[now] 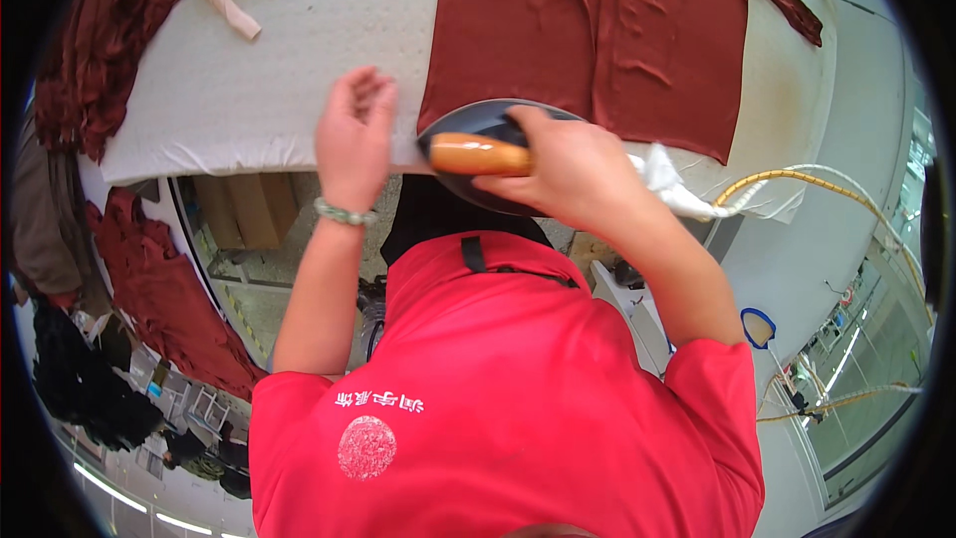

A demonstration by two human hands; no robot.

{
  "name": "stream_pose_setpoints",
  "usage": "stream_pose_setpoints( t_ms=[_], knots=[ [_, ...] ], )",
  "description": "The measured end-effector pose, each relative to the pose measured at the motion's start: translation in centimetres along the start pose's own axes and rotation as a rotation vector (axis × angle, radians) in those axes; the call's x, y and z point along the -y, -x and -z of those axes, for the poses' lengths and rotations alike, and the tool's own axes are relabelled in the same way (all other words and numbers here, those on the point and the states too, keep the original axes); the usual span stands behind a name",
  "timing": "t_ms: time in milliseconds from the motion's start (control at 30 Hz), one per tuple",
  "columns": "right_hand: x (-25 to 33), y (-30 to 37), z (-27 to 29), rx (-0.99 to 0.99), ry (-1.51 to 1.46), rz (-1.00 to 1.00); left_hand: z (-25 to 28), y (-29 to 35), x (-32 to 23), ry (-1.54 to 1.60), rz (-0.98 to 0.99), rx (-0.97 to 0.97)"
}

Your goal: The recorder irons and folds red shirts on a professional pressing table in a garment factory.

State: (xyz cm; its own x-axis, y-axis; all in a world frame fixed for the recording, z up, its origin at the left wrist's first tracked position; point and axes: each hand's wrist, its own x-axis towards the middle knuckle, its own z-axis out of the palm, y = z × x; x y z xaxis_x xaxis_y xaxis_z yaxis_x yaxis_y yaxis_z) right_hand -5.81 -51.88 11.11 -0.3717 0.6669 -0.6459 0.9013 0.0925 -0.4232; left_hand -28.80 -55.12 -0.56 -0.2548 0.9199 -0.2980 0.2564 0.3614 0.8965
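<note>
My right hand is wrapped round the orange-brown handle of a dark iron. The iron sits at the near edge of the ironing table, overlapping the lower left corner of a dark red garment spread flat there. Whether its sole touches the cloth cannot be made out. To the left of the iron, my left hand hovers above the pale table cover, slightly blurred. Its fingers are loosely bent, apart from the thumb, and nothing shows in them. A beaded bracelet circles the left wrist.
Dark red cloth lies heaped at the table's left end, beside a pale pink strip. A yellow-and-white hose runs off to the right from a white cloth wrap. More red clothing hangs below left, near a cardboard box.
</note>
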Motion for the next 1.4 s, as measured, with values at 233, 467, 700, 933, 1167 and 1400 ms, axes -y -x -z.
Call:
stream_pose_setpoints(
  t_ms=[233,467,700,933,1167,1400],
  knots=[
    [-3.8,0.0,4.2,-0.472,-0.084,-0.331,-2.8,-1.1,-3.3,-0.660,-0.100,0.354],
    [-4.3,-8.1,10.9,-0.675,-0.059,0.122,0.7,1.9,-3.5,0.245,0.261,0.482],
    [-3.2,-8.0,13.5,-0.475,0.051,0.103,2.1,1.3,-3.0,0.414,0.262,0.410],
    [-17.5,-4.8,12.9,-0.978,0.063,-0.251,2.0,0.4,-1.4,0.360,0.326,0.354],
    [-41.3,5.1,15.5,-0.848,0.055,-0.687,-1.4,0.5,-1.6,0.180,0.204,0.157],
    [-44.6,8.7,13.3,-1.162,0.488,-0.485,-6.3,-1.1,-4.0,-0.474,0.182,-0.168]
  ],
)
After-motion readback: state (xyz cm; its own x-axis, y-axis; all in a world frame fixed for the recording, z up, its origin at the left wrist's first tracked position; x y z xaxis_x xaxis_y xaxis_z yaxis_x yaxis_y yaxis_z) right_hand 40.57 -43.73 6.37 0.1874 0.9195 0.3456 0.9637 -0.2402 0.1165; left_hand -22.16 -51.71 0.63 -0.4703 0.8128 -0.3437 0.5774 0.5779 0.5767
